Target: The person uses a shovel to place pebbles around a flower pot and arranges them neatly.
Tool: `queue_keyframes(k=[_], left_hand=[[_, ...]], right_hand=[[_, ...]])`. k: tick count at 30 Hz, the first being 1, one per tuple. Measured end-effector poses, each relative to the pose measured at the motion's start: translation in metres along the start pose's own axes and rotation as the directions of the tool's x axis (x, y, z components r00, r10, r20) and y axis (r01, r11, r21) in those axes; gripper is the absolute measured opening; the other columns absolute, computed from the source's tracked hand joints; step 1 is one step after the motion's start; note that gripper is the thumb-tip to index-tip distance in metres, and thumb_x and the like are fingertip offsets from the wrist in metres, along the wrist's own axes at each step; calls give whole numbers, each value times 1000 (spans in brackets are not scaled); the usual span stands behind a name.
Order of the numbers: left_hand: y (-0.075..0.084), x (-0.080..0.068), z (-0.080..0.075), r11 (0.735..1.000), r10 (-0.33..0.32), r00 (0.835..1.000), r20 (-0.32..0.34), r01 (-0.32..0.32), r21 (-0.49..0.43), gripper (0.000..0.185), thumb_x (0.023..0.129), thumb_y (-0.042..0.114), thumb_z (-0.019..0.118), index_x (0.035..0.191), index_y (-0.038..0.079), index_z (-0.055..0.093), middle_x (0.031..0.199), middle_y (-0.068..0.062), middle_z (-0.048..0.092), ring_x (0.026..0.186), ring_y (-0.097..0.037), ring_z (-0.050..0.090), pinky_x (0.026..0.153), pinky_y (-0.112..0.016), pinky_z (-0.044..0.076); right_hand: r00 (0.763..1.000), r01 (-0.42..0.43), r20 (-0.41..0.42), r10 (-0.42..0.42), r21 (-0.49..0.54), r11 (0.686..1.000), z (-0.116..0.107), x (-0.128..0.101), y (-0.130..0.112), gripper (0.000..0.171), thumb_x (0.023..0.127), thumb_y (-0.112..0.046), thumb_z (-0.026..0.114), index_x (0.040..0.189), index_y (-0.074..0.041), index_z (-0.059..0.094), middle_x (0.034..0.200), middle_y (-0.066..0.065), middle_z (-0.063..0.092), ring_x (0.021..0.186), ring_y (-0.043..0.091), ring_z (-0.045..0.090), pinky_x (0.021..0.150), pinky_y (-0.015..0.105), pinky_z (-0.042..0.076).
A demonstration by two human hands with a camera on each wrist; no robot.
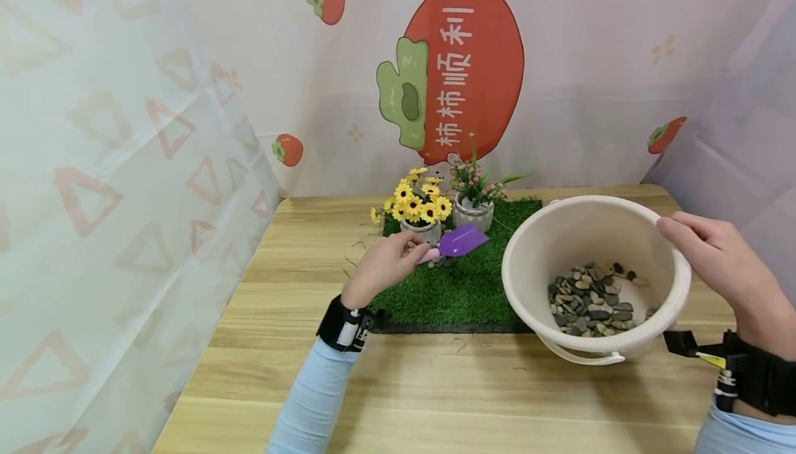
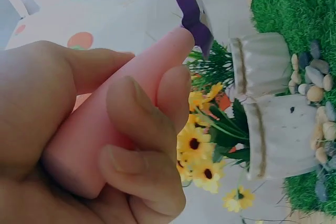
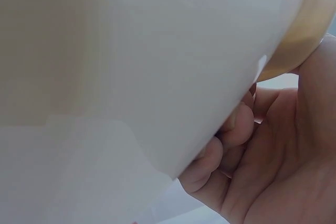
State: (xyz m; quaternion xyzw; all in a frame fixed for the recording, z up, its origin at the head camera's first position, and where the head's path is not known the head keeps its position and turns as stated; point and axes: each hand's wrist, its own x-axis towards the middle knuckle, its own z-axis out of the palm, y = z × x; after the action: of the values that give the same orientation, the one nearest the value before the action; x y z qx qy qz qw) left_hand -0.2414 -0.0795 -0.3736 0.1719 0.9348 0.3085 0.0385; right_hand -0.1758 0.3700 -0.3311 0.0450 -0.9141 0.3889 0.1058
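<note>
Purple shovel (image 1: pixel 463 240) is up over the fake grass (image 1: pixel 448 305) near the flowerpots (image 1: pixel 474 215), left hand (image 1: pixel 382 264) wrapped round its pink handle (image 2: pixel 84 150). I'd keep the blade level and the bucket (image 1: pixel 584 236) of pebbles (image 1: pixel 597 302) steady. Right hand (image 1: pixel 718 253) grips its rim (image 1: pixel 680 288), thumb on top; left arm (image 1: pixel 314 395) reaches forward.
</note>
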Motion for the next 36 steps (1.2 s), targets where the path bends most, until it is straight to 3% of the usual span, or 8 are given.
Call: queue_keyframes(k=[8, 13, 18, 26, 36], left_hand=[[7, -7, -7, 998, 56, 998, -10, -56, 19, 25, 101, 38, 53, 111, 20, 67, 59, 7, 45, 47, -9, 35, 46, -25, 28], [11, -8, -13, 995, 75, 997, -31, -73, 64, 26, 102, 36, 53, 111, 17, 67, 65, 6, 56, 51, -8, 44, 50, -25, 35], [19, -11, -24, 989, 110, 992, -69, -102, 104, 26, 100, 37, 57, 108, 15, 68, 68, 5, 62, 53, -9, 50, 52, -25, 39], [33, -22, -34, 971, 194, 973, -127, -173, 164, 22, 100, 36, 57, 104, 17, 67, 58, 6, 51, 50, -9, 42, 51, -23, 31], [47, -28, -44, 952, 277, 953, -125, -254, 169, 22, 100, 34, 58, 105, 16, 69, 57, 8, 46, 48, -6, 38, 48, -22, 28]], right_hand=[[1000, -14, -5, 14, 5, 1000, 1, -1, 0, 27, 104, -27, 48, 95, -8, 65, 67, -10, 64, 61, 5, 57, 54, 21, 42], [1000, 6, 3, -6, 7, 1000, 0, -1, 0, 22, 103, -24, 48, 93, -16, 65, 68, -14, 63, 61, 3, 57, 53, 20, 42], [1000, 17, 6, -17, 8, 1000, 0, -1, 0, 21, 103, -23, 47, 93, -16, 64, 68, -15, 63, 61, 2, 57, 54, 19, 43], [1000, 23, 6, -23, 4, 1000, 0, -1, 0, 22, 103, -23, 48, 95, -11, 64, 69, -14, 63, 61, 3, 57, 54, 20, 43], [1000, 28, 5, -28, -5, 1000, 0, -1, -2, 21, 103, -23, 48, 95, -12, 64, 67, -12, 63, 61, 4, 55, 55, 20, 41]])
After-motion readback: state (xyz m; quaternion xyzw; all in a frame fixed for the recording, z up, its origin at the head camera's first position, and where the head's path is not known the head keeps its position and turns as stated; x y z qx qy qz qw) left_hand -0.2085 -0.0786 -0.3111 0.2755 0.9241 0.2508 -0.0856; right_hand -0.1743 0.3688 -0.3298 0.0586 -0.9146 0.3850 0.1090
